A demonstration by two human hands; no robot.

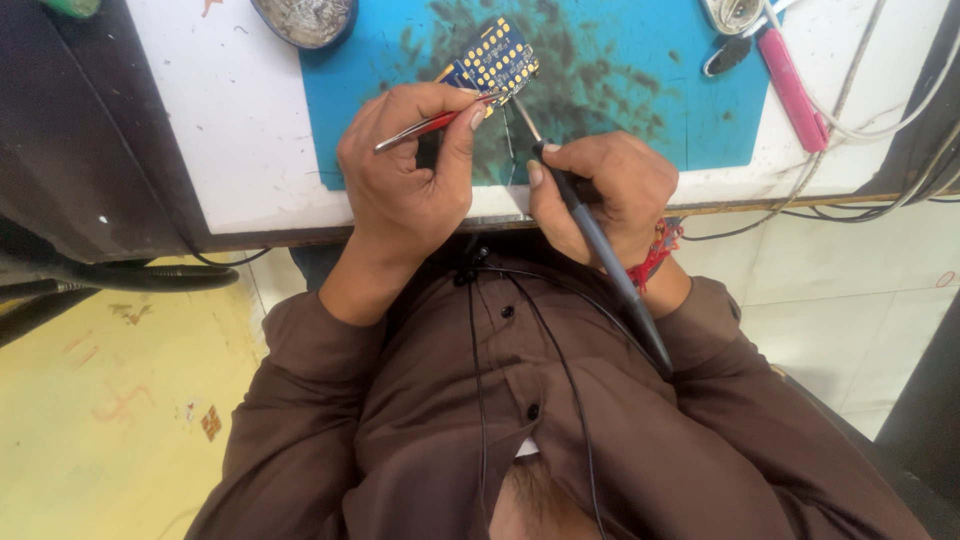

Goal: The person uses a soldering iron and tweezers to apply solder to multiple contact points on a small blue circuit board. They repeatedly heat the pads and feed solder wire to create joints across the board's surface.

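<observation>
Left hand (405,170) grips red tweezers (430,126) at a blue circuit board (490,60); right hand (600,190) clasps a soldering iron (590,225). Round tin (305,20) holds metal wool.

The round tin (306,18) at top is cut off by the frame edge, contents a grey blur. A green object (72,6) at top left is mostly out of frame, can't tell what it is. The tweezers (428,126) run partly hidden inside the left hand (405,170). The soldering iron (590,235) is partly covered by the right hand (600,190); its tip meets the blue circuit board (490,60), contact pt too small to make out. Cables (880,110) at right leave the frame.
</observation>
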